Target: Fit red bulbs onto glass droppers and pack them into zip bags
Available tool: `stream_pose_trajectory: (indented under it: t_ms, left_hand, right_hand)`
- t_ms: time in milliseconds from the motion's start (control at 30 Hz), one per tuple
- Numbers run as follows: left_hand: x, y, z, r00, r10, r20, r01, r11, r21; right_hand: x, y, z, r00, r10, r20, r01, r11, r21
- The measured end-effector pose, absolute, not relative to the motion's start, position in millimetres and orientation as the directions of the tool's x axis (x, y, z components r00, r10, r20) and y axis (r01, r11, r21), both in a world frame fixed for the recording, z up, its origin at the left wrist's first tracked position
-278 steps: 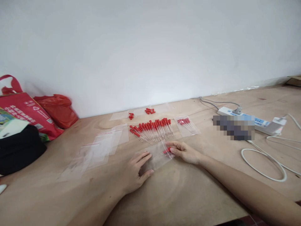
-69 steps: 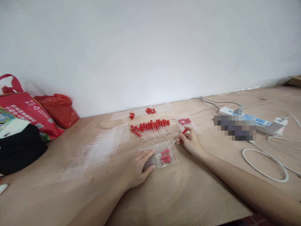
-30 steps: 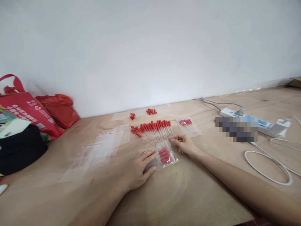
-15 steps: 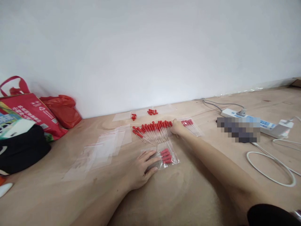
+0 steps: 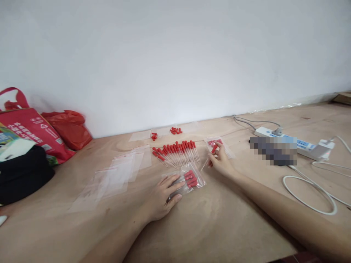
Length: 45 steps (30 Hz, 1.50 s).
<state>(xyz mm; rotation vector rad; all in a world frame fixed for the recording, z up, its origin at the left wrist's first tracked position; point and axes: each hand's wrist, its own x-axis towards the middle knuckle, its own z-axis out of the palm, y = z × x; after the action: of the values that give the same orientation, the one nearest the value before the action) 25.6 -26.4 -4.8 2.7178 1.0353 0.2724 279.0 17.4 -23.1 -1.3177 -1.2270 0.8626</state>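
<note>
Fingers spread, my left hand [image 5: 166, 195] lies on a clear zip bag [image 5: 201, 180]. Inside that bag are several glass droppers with red rubber bulbs [image 5: 191, 178]; the hand covers their lower ends. My right hand [image 5: 221, 160] pinches a single dropper [image 5: 213, 149], its red bulb up and its thin glass tube slanting down to the left. To the left of it, a row of loose red-bulbed droppers [image 5: 178, 148] lies fanned out on the wooden table. Partly behind my right hand is another clear bag [image 5: 229, 150] with red-bulbed droppers in it.
Overlapping flat zip bags [image 5: 120, 171] lie to the left. Small piles of red bulbs [image 5: 175, 130] sit near the wall. A power strip [image 5: 301, 144] with cables is on the right. A red shopping bag [image 5: 35, 128], a red plastic bag [image 5: 71, 128] and a black fabric item [image 5: 26, 175] stand left.
My right hand has drawn back from the right end of the dropper row, moving right and nearer with one dropper. My left hand stays on the bag. The view has shifted slightly.
</note>
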Motion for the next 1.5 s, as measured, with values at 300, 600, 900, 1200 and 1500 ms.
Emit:
stream_pose_trajectory:
  t_ms: [300, 600, 900, 1200, 1500]
  left_hand:
    - [24.1, -26.8, -5.9, 0.742, 0.664, 0.093, 0.627, -0.736, 0.256]
    - [24.3, -26.8, -6.2, 0.740, 0.667, 0.090, 0.630, -0.733, 0.255]
    - [25.1, -28.1, -4.4, 0.737, 0.668, 0.108, 0.626, -0.733, 0.267]
    - [25.4, -29.4, -4.3, 0.716, 0.688, 0.116, 0.634, -0.712, 0.303]
    - [25.2, -28.1, -5.2, 0.723, 0.687, 0.071, 0.649, -0.711, 0.270]
  right_hand:
    - [260.4, -6.7, -35.6, 0.146, 0.979, 0.144, -0.028, 0.149, -0.988]
    - [257.5, -10.0, -33.9, 0.146, 0.982, 0.124, -0.134, 0.144, -0.980]
    - [254.8, -15.6, -35.0, 0.205, 0.977, 0.063, -0.260, 0.116, -0.959]
    - [259.7, -19.6, -35.6, 0.192, 0.981, 0.004, -0.236, 0.050, -0.970]
    - [253.6, -19.8, -33.6, 0.014, 0.998, -0.057, -0.101, -0.055, -0.993]
